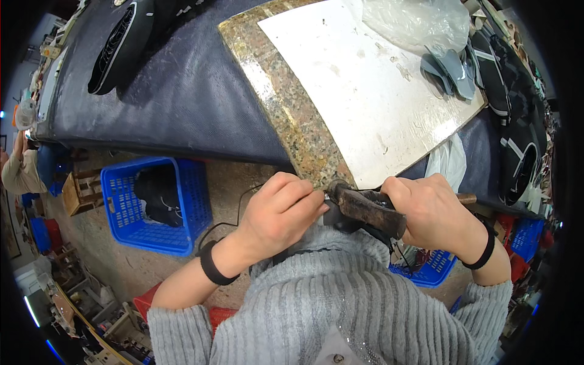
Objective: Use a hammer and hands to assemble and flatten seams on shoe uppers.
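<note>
A worn hammer with a dark metal head and wooden handle is in my right hand; its fingers are wrapped round the handle, whose end sticks out to the right. The head lies close to the front edge of a speckled stone slab. My left hand is closed, its thumb and fingers pinched beside the hammer head. What they pinch is hidden behind the fingers. A small dark grey piece shows just below the fingertips, and I cannot tell whether the hand holds it.
A white sheet covers much of the slab, with grey cut pieces and a clear plastic bag on it. Black shoe uppers lie at right, another dark one at far left. Blue baskets stand below the dark-covered table.
</note>
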The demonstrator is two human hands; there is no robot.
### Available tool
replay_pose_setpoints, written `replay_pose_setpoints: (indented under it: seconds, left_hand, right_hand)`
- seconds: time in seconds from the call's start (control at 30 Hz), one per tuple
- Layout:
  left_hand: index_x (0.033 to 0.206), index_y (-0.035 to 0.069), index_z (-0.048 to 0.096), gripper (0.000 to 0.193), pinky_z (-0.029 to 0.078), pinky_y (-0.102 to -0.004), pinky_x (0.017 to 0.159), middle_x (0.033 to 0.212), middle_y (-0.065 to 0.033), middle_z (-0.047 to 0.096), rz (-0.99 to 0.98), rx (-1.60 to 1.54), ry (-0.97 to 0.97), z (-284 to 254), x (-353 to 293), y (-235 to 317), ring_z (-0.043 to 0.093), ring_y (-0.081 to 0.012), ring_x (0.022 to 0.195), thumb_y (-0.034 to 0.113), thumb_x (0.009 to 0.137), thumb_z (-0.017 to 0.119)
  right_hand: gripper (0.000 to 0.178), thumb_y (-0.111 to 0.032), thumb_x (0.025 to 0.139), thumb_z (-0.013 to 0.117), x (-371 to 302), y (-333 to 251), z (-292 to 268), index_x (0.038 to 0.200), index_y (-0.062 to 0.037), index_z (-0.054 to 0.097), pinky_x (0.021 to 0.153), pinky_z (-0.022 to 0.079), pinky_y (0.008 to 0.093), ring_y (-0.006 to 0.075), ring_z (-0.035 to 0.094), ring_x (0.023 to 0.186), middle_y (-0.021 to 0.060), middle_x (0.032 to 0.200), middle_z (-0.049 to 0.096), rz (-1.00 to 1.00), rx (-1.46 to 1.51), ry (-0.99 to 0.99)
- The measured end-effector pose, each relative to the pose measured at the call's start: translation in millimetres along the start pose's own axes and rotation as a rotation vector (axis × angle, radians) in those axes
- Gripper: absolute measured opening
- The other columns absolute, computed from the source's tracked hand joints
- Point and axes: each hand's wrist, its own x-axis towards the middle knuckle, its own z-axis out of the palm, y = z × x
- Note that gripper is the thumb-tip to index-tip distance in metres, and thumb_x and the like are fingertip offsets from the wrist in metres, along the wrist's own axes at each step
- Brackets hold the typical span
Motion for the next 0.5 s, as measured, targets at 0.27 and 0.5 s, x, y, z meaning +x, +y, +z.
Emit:
replay_pose_setpoints:
  seconds: [0.27,0.5]
  left_hand:
    - [0.087,0.0,0.063,0.032,0.049,-0.0318,0.061,0.083,-0.0088,0.058,0.108,0.1,0.062,6.3,-8.2,-0.1,0.058,-0.0257,0.074,0.002,0.06,0.079]
    - [0.085,0.0,0.062,0.031,0.049,-0.0326,0.061,0.083,-0.0092,0.059,0.051,0.083,0.091,8.9,-8.1,5.2,0.058,-0.0264,0.075,0.0,0.058,0.079]
  right_hand:
    - [0.03,-0.023,0.078,0.071,-4.3,1.8,2.6,0.083,-0.0035,0.049,0.049,0.046,0.038,0.0305,0.061,0.057,0.0109,0.063,0.058,0.023,0.112,0.099]
    - [0.03,-0.024,0.078,0.071,-2.2,-2.7,-2.7,0.082,-0.0041,0.049,0.049,0.044,0.038,0.0304,0.06,0.056,0.0099,0.064,0.058,0.03,0.036,0.019]
